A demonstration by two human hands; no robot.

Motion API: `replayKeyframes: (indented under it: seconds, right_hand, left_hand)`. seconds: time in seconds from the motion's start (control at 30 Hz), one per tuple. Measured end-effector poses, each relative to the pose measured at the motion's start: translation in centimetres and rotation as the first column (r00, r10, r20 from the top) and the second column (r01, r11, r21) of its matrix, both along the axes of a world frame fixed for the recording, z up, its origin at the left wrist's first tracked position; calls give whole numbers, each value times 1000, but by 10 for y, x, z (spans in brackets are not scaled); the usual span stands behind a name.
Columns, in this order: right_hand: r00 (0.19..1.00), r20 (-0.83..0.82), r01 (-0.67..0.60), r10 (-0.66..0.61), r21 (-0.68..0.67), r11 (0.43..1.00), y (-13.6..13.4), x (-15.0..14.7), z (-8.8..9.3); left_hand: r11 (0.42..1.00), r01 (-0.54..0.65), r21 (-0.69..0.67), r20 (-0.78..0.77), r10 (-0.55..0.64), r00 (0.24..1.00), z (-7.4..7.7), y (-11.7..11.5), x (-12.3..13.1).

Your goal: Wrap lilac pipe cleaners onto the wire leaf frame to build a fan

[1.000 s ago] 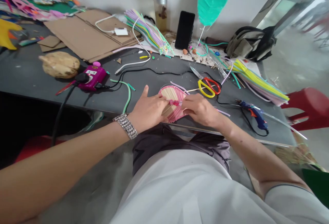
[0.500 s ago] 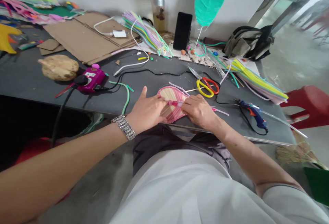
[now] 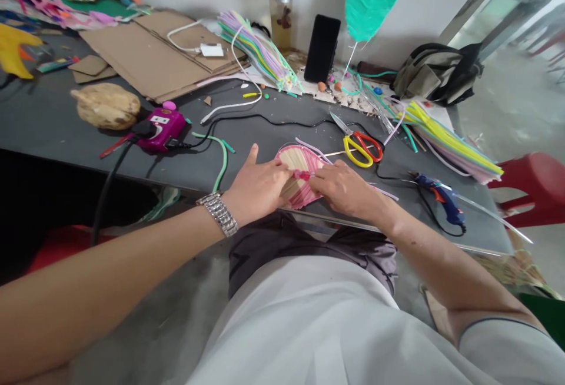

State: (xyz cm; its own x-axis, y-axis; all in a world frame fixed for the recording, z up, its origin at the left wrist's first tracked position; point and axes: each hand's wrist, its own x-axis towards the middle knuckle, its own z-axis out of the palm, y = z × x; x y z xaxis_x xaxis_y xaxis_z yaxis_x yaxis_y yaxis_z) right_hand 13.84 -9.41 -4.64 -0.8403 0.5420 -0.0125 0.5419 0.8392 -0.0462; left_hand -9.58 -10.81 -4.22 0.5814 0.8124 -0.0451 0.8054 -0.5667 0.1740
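Observation:
A rounded panel (image 3: 290,156) with cream and pink stripes and a pink rim lies at the table's front edge. Across its middle runs a short pink strip (image 3: 302,175); its exact material is too small to make out. My left hand (image 3: 260,188) presses from the left, fingertips closed on the strip's left end and one finger sticking out. From the other side my right hand (image 3: 339,188) pinches the strip's right end with curled fingers. A lilac pipe cleaner (image 3: 385,192) pokes out beyond my right hand. The panel's lower part is partly hidden by my hands.
Scissors (image 3: 358,145) with yellow and red handles lie just behind my right hand. A blue glue gun (image 3: 441,199) rests at the right, a purple power block (image 3: 162,130) at the left. Behind are pipe cleaner bundles (image 3: 260,49), a phone (image 3: 322,49) and cardboard (image 3: 141,55).
The view has shifted slightly, so the table's things sit a little further right. My right hand has turned slightly, and both hands stay on the pink strip.

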Motion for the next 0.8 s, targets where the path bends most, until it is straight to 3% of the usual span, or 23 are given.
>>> replayKeyframes:
  seconds: [0.63, 0.8]
  right_hand:
    - [999, -34, 11, -13, -53, 999, 0, -11, 4]
    - [986, -164, 5, -24, -120, 993, 8, 1, 10]
  left_hand:
    - [1000, -7, -15, 7, 7, 1000, 1, 1, 2]
    - [1000, -1, -12, 23, 1, 1000, 2, 0, 2]
